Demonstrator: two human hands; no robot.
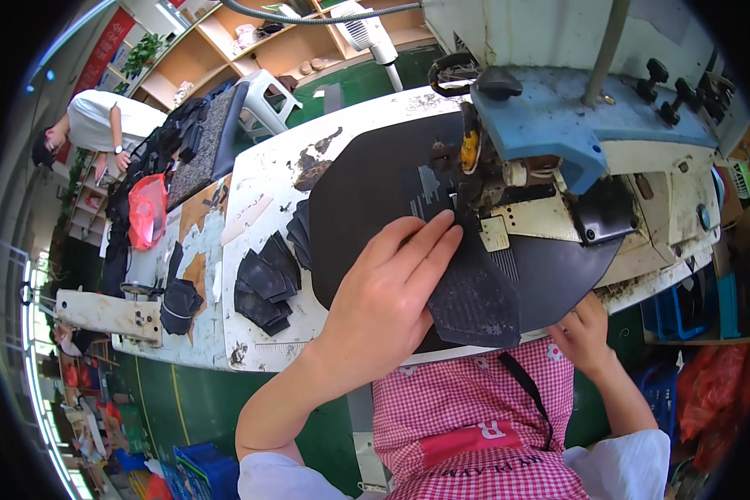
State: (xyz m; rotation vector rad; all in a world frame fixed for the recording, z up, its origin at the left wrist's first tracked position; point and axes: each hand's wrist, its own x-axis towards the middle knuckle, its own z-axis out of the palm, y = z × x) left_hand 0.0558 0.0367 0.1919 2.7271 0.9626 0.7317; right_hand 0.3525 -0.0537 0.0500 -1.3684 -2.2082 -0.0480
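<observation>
Resting with fingers extended and palm hidden, the left hand (387,296) lies over the left edge of a black piece (479,304) on a dark plate (362,187). The piece's far end is hard to make out beneath the blue machine (542,117). The right hand (587,333) curls at the plate's near edge, its grip too concealed to tell.

Piece (477,298) apparently black; apron (450,408) pink-checked.

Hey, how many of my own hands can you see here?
2. Your left hand is on the dark flat piece beside the machine; your right hand is at the near edge of the black plate, its fingers partly hidden.
</observation>
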